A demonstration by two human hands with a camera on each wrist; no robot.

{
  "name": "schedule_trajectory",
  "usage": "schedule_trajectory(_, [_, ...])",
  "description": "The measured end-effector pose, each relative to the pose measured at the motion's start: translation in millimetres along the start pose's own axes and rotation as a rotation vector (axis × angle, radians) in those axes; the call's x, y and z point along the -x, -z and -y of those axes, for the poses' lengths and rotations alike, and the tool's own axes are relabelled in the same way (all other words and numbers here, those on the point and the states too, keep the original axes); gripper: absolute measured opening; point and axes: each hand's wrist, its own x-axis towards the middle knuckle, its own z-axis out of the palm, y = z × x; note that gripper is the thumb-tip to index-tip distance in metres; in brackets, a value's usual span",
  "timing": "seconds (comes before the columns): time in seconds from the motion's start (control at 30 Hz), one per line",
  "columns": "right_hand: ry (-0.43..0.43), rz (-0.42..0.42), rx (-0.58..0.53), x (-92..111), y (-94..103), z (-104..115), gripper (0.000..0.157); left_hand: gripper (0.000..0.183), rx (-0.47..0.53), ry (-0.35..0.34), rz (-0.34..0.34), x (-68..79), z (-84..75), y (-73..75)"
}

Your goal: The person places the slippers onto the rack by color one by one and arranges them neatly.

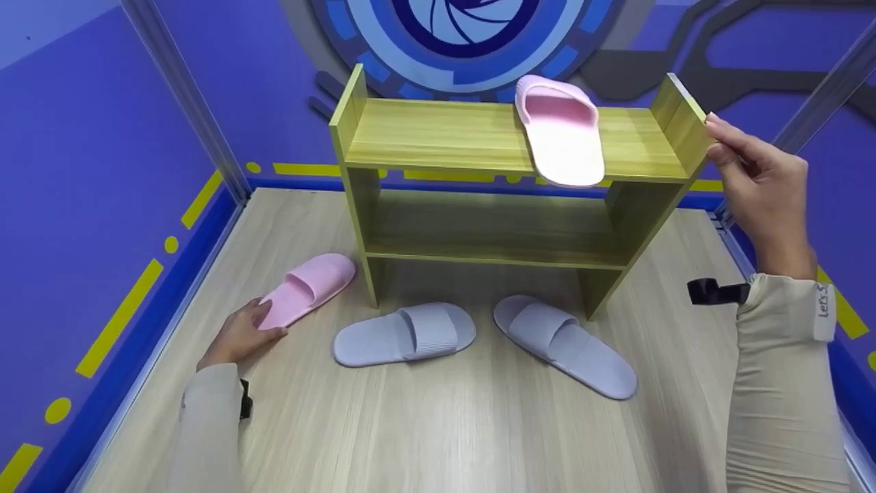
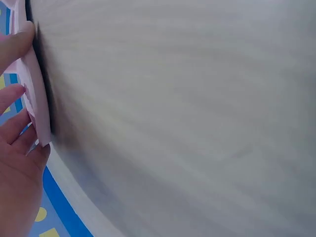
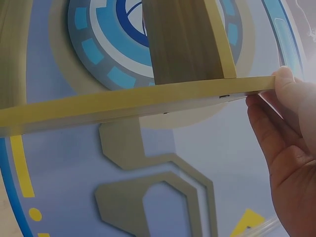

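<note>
At the left of the floor, a pink slipper (image 1: 325, 277) lies beside the shoe rack, its toe pointing toward the rack. My left hand (image 1: 236, 335) holds its heel end, thumb on one edge and fingers on the other; the left wrist view shows the slipper's rim (image 2: 38, 94) between them. With thumb and fingertips my right hand (image 1: 770, 181) pinches the top edge of the right side panel of the wooden shoe rack (image 1: 438, 137). The same grip on the panel (image 3: 197, 89) shows in the right wrist view. Another pink slipper (image 1: 568, 154) sits on the top shelf, heel jutting over the front edge.
Two grey slippers lie on the floor before the rack: the left grey slipper (image 1: 373, 340) points right, the right grey slipper (image 1: 595, 363) slants with its toe toward the rack. Blue printed walls (image 1: 89, 171) enclose the wood-look floor (image 1: 438, 438).
</note>
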Motion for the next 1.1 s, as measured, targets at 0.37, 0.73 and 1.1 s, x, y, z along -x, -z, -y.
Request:
schedule_trajectory(0.37, [-0.004,0.000,-0.006,1.0,0.2,4.1,0.029,0.094,0.012,-0.036,-0.020,8.5,9.0,12.1])
schedule_trajectory(0.73, [0.016,-0.012,0.017,0.7,0.4,2.7,0.029,0.102,0.044,0.000,-0.009,15.5,9.4,25.5])
schedule_trajectory(1.1, [-0.015,-0.003,0.008,0.8,1.4,-0.1,0.029,0.093,0.011,-0.081,-0.029,23.7,5.6,37.9])
